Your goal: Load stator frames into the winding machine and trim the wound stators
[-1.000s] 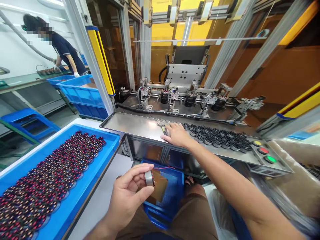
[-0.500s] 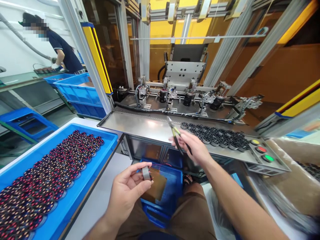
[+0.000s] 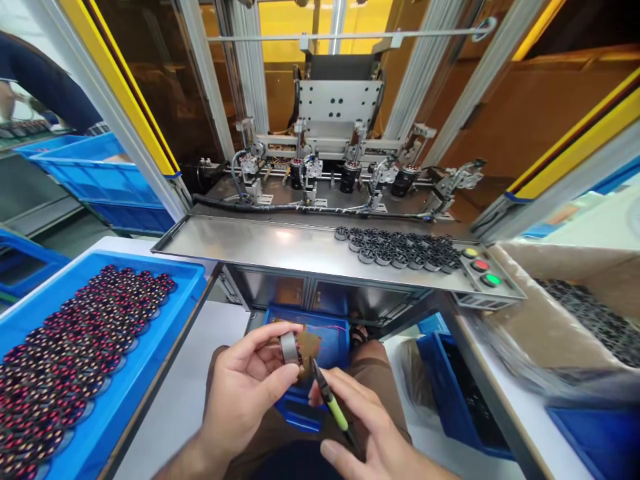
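Wire (image 3: pixel 342 327), thin and red, trails from the wound core (image 3: pixel 289 348), and it looks like the part to treat gently: soft, springy and easy to snag or nick. The core sits above the person's lap, tipped on edge, its grey metal band showing and its wound side turned toward the right. The left hand (image 3: pixel 243 383) pinches it by the rim, thumb below and fingertips above, with the other fingers curled behind. That is probably the best hold, since the band seems stiff and can take a firm squeeze, whereas pressure on the windings could scrape their coating. For its size the piece is likely dense but light enough for one hand, and the smooth metal may slip if the pads are oily. The right hand (image 3: pixel 367 417) has its fingers closed around green-and-black pliers (image 3: pixel 337 411), their dark tips pointing up near the core, apart from it; whether those tips are parted cannot be told. Hard steel that close calls for a steady grip. Many similar cores (image 3: pixel 75 340) lie packed in the blue tray (image 3: pixel 197 275) at left.
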A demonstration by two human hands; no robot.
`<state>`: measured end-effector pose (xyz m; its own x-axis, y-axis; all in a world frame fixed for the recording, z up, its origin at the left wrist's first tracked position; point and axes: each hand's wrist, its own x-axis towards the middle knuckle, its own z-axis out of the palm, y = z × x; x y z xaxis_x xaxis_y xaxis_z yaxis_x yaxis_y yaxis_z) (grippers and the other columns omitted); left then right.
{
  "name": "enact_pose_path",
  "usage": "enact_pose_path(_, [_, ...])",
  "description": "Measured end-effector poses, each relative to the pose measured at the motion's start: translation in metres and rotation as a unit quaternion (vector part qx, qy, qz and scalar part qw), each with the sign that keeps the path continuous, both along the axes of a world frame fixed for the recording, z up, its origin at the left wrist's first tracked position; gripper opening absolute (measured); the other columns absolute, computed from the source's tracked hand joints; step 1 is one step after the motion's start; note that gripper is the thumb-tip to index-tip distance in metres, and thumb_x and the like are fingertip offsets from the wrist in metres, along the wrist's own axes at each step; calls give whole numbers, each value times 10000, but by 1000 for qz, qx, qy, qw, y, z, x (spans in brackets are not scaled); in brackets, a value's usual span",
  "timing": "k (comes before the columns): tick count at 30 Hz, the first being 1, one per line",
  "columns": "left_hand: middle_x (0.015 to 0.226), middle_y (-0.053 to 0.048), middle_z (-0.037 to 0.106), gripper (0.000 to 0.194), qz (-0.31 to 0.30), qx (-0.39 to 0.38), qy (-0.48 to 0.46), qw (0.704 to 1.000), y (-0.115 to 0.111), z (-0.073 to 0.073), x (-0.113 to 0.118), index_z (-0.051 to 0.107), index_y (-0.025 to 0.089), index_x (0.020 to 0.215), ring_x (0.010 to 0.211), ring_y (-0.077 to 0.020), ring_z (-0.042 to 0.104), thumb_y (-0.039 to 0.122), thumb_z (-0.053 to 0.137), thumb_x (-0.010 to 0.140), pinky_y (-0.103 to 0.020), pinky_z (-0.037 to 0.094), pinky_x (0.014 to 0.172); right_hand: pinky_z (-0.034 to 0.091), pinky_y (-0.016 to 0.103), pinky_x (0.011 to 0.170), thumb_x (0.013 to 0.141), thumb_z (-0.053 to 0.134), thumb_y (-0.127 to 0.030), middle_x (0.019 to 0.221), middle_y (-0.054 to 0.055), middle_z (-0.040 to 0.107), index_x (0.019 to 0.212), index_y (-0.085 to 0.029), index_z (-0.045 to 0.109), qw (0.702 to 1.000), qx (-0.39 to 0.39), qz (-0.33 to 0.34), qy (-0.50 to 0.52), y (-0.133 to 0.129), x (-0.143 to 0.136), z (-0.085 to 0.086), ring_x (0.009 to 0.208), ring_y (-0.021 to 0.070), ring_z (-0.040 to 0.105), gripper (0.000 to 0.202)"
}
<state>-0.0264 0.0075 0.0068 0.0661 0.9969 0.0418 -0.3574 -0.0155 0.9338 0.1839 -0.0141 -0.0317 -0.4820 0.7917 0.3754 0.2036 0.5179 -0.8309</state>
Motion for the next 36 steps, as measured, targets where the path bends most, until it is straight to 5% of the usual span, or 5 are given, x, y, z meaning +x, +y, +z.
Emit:
enact_pose_path(8, [1091, -86, 763, 329, 9, 5, -11, 1000, -7, 5, -1, 725, 219, 1099, 912, -182, 736, 123, 762, 786, -200, 602, 732, 560, 274, 876, 736, 604, -71, 1131, 91, 682, 1449, -238, 430, 998, 45, 25, 44, 8, -13, 5, 960, 206, 682, 753])
enact_pose_path(23, [1118, -68, 750, 342, 5, 2, -8, 1000, -5, 2, -1, 721, 246, 1108, 929, -163, 723, 109, 751, 797, -210, 590, 796, 584, 235, 629, 792, 530, -61, 902, 87, 715, 1382, -199, 514, 996, 76, -45, -17, 6, -13, 4, 779, 203, 700, 606])
enact_pose_path(36, [1137, -85, 692, 129, 66, 61, 47, 995, -12, 2, -1, 711, 229, 990, 1081, -216, 642, 190, 657, 879, -266, 573, 817, 599, 306, 836, 739, 517, -39, 1171, 108, 648, 1479, -266, 388, 999, 53, -5, 1, 1, -11, 10, 1051, 243, 666, 785])
